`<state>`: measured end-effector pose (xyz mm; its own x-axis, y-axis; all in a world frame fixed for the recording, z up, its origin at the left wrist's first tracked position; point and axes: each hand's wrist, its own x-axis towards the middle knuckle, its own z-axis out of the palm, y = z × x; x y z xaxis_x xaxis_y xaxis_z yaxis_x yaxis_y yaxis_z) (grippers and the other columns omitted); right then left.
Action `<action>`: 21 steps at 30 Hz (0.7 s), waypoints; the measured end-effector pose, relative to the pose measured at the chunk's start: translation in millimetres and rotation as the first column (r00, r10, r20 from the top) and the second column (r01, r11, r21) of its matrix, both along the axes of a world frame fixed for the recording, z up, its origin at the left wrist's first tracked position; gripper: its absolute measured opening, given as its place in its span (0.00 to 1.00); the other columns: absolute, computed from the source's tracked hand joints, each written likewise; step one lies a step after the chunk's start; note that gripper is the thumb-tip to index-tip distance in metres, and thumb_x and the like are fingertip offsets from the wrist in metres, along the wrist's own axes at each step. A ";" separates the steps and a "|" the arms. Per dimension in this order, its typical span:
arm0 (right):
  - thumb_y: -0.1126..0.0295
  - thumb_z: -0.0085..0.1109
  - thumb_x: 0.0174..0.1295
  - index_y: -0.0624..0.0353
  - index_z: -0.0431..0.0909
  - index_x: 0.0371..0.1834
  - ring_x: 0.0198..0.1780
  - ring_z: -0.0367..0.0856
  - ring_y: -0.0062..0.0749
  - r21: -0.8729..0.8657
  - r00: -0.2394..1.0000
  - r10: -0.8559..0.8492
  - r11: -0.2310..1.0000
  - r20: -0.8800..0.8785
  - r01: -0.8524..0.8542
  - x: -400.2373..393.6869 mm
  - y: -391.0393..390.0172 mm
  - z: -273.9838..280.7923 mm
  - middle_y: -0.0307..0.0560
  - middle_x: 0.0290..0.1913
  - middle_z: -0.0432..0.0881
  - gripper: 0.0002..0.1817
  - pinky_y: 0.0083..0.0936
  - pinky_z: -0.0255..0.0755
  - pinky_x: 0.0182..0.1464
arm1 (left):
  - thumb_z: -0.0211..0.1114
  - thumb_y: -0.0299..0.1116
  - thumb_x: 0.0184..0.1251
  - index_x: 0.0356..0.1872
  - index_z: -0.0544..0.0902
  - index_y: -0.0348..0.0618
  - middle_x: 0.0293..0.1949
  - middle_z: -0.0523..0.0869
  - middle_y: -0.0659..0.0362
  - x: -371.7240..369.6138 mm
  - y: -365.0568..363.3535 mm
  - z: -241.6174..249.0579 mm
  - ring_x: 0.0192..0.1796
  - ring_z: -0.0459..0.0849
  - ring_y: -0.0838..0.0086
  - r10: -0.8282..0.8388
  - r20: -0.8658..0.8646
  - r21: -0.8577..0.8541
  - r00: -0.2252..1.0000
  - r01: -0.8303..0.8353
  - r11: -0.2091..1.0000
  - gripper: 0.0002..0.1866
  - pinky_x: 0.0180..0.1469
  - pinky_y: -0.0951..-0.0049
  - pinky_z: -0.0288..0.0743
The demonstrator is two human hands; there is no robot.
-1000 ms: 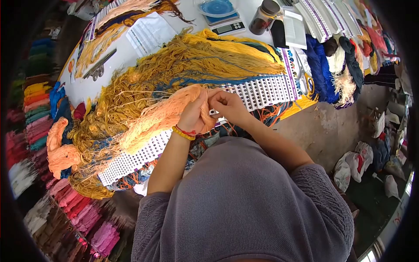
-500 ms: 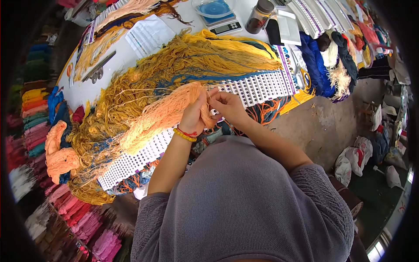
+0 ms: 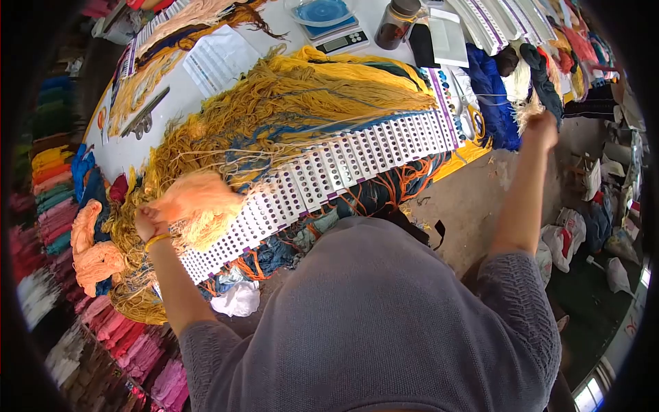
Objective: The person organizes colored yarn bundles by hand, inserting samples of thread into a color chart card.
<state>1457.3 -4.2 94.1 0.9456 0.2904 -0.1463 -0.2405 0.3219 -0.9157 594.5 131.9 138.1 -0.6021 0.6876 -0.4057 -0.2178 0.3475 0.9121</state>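
Observation:
At the left, my left hand (image 3: 146,224) is closed on one end of a peach yarn hank (image 3: 206,199), which is smeared by motion and trails over the table to the right. A yellow bracelet circles that wrist. Far to the right, my right hand (image 3: 541,132) is raised and closed beside a pale cream tuft of threads (image 3: 528,111) hanging at the table's edge. Blur hides what its fingers hold, if anything. Between the hands lie a white card strip with rows of dark holes (image 3: 343,165) and a large mustard-yellow yarn bundle (image 3: 295,96) with blue strands.
A digital scale (image 3: 336,42) with a clear bowl, a dark-lidded jar (image 3: 396,24), a printed sheet (image 3: 216,60) and a metal clip (image 3: 142,123) lie farther back. Yellow-handled scissors (image 3: 473,120) and a blue yarn hank (image 3: 495,103) are at the right; folded peach yarn (image 3: 99,259) at the left.
My hands were together at the peach hank near the middle. My left hand has carried the hank left, and my right hand has swung far right to the cream tuft.

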 end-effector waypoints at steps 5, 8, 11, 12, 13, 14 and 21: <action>0.71 0.47 0.57 0.60 0.75 0.34 0.33 0.75 0.25 -0.544 0.673 0.528 0.810 0.518 -0.218 -130.3 39.7 -24.1 0.43 0.31 0.78 0.08 0.21 0.68 0.35 | 0.51 0.39 0.64 0.46 0.71 0.35 0.30 0.72 0.62 141.1 2.3 -38.9 0.29 0.69 0.81 -0.612 0.292 0.159 0.735 0.594 0.789 0.17 0.31 0.80 0.68; 0.66 0.54 0.54 0.59 0.73 0.39 0.34 0.79 0.27 -0.766 0.454 0.877 0.400 0.160 -0.503 -229.9 51.1 -77.8 0.40 0.30 0.80 0.12 0.23 0.70 0.37 | 0.51 0.41 0.63 0.53 0.67 0.36 0.42 0.75 0.58 282.8 -26.7 -78.2 0.45 0.75 0.72 -0.643 0.671 0.102 0.370 0.813 0.574 0.23 0.35 0.78 0.72; 0.65 0.55 0.52 0.61 0.77 0.29 0.26 0.78 0.33 -0.648 0.392 0.918 0.339 0.067 -0.682 -290.7 43.8 -96.4 0.46 0.24 0.79 0.10 0.27 0.70 0.30 | 0.54 0.42 0.61 0.48 0.71 0.36 0.47 0.76 0.54 369.4 -50.1 -114.6 0.48 0.77 0.71 -0.659 0.648 -0.087 0.382 0.897 0.434 0.21 0.25 0.79 0.71; 0.66 0.53 0.52 0.60 0.77 0.28 0.26 0.78 0.39 -0.719 0.363 0.931 0.275 0.034 -0.638 -299.5 42.0 -95.4 0.48 0.24 0.79 0.09 0.30 0.71 0.30 | 0.54 0.40 0.61 0.44 0.73 0.36 0.43 0.78 0.55 384.5 -51.5 -121.3 0.44 0.79 0.71 -0.727 0.555 -0.187 0.405 0.912 0.366 0.17 0.24 0.78 0.70; 0.67 0.53 0.52 0.59 0.77 0.28 0.27 0.78 0.41 -0.761 0.323 0.944 0.261 0.073 -0.594 -304.7 41.6 -94.2 0.49 0.24 0.79 0.08 0.31 0.71 0.31 | 0.54 0.38 0.61 0.40 0.75 0.37 0.38 0.81 0.56 395.2 -52.8 -126.9 0.40 0.81 0.72 -0.790 0.455 -0.290 0.410 0.908 0.304 0.14 0.23 0.78 0.70; 0.67 0.53 0.52 0.59 0.77 0.28 0.28 0.78 0.43 -0.799 0.279 0.954 0.251 0.110 -0.546 -306.7 42.0 -94.0 0.50 0.25 0.79 0.07 0.32 0.71 0.31 | 0.54 0.35 0.60 0.33 0.77 0.39 0.30 0.82 0.60 403.6 -52.7 -126.1 0.33 0.83 0.73 -0.809 0.409 -0.263 0.421 0.904 0.338 0.10 0.22 0.76 0.70; 0.65 0.52 0.53 0.57 0.76 0.31 0.30 0.77 0.44 -0.843 0.211 0.977 0.130 0.021 -0.521 -308.1 46.0 -91.1 0.49 0.29 0.79 0.08 0.34 0.71 0.34 | 0.52 0.26 0.56 0.31 0.76 0.38 0.27 0.81 0.55 423.3 -48.0 -120.6 0.23 0.82 0.75 -0.776 0.375 -0.267 0.507 0.861 0.433 0.05 0.13 0.80 0.62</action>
<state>1149.1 41.8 3.0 0.1690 0.9375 -0.3040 0.5386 -0.3462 -0.7681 1017.8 83.8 17.5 0.2686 0.5791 -0.7697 0.2291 0.7378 0.6350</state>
